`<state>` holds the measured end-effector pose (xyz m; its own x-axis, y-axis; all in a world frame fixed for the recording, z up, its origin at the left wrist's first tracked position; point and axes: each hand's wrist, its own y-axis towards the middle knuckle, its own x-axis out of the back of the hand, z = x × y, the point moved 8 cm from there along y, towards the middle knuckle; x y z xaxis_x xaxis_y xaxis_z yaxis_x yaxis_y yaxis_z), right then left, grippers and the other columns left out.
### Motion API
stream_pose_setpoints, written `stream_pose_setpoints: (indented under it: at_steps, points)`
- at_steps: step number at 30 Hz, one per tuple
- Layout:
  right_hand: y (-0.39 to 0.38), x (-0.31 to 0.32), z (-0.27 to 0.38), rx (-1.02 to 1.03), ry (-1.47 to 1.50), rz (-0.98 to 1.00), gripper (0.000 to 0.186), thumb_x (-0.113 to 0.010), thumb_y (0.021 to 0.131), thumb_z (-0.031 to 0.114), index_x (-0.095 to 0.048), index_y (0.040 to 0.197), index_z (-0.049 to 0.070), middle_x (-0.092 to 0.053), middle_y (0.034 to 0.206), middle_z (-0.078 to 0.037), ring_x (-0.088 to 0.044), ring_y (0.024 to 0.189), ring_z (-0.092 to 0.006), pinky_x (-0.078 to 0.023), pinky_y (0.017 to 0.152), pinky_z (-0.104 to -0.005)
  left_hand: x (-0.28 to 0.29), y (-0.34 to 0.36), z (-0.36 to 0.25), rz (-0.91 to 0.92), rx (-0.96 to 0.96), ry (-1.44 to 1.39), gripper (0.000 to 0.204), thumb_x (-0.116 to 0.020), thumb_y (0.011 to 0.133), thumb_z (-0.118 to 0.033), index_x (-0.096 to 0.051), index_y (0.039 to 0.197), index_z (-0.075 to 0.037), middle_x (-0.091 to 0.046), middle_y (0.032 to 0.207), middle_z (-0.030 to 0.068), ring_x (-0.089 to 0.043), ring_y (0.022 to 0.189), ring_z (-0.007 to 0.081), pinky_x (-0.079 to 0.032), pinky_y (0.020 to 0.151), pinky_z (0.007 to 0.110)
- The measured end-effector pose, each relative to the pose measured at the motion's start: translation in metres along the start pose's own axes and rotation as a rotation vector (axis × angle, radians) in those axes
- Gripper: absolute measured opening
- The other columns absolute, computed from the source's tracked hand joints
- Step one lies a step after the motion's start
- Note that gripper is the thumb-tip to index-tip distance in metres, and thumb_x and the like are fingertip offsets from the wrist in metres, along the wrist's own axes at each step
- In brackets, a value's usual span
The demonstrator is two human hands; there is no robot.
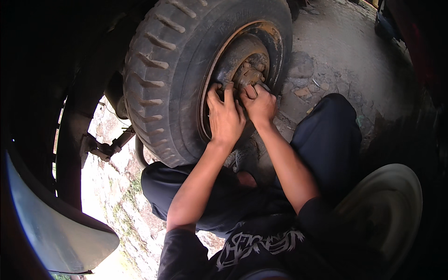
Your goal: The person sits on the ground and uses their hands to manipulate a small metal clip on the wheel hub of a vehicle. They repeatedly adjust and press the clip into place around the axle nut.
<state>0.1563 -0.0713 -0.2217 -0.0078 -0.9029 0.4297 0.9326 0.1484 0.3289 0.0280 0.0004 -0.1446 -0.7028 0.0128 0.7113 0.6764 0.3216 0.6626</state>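
A large wheel with a dark, deeply treaded tire (179,79) stands upright before me. Inside its rusty rim (273,35) sits a brown, dirt-covered hub (249,74) with bolts around it. My left hand (226,116) reaches into the lower part of the wheel's recess, its fingers bent and spread apart near the rim's inner side; the fingertips are partly lost in shadow. Close beside it, just below the hub, my right hand (260,105) is closed, thumb and fingers curled together. What it grips, if anything, is hidden.
Rough ground (336,51) with stone chips lies to the right of the wheel. A round pale disc-shaped part (410,196) stands at the lower right. On the left are a dark metal linkage (107,149) and a smooth curved panel (60,233). My bent knee (329,126) is close by.
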Motion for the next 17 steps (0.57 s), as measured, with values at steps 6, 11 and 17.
stream_pose_setpoints:
  at_steps: [6, 11, 17]
  points:
    - [-0.017, -0.017, -0.019, 0.137, 0.119, -0.145, 0.037, -0.086, 0.088, 0.042, -0.069, 0.087, 0.009, -0.076, 0.083, -0.021, -0.075, 0.082, -0.0481, -0.058, 0.07, -0.0599, 0.001, 0.009, -0.002, 0.071, -0.017, -0.005, 0.049, -0.071, 0.096, -0.006, -0.06, 0.143, -0.006, -0.036, 0.153, 0.0352, -0.047, 0.138, 0.0574, -0.048, 0.112, 0.059]
    - [0.002, -0.003, 0.007, 0.026, 0.067, -0.24, 0.03, -0.086, 0.092, 0.036, -0.068, 0.097, 0.012, -0.077, 0.088, -0.02, -0.075, 0.085, -0.0464, -0.058, 0.068, -0.0548, 0.007, 0.006, 0.002, 0.105, -0.109, -0.04, 0.045, -0.072, 0.095, -0.004, -0.063, 0.139, -0.007, -0.036, 0.156, 0.0355, -0.055, 0.132, 0.0544, -0.051, 0.111, 0.057]
    - [-0.033, -0.023, -0.018, 0.055, 0.252, -0.272, 0.04, -0.088, 0.09, 0.038, -0.068, 0.118, 0.018, -0.079, 0.092, -0.019, -0.077, 0.088, -0.0452, -0.06, 0.073, -0.0534, 0.006, 0.0, 0.001, 0.192, -0.086, -0.237, 0.048, -0.071, 0.095, -0.002, -0.061, 0.141, -0.003, -0.036, 0.161, 0.0309, -0.057, 0.134, 0.0537, -0.051, 0.114, 0.056]
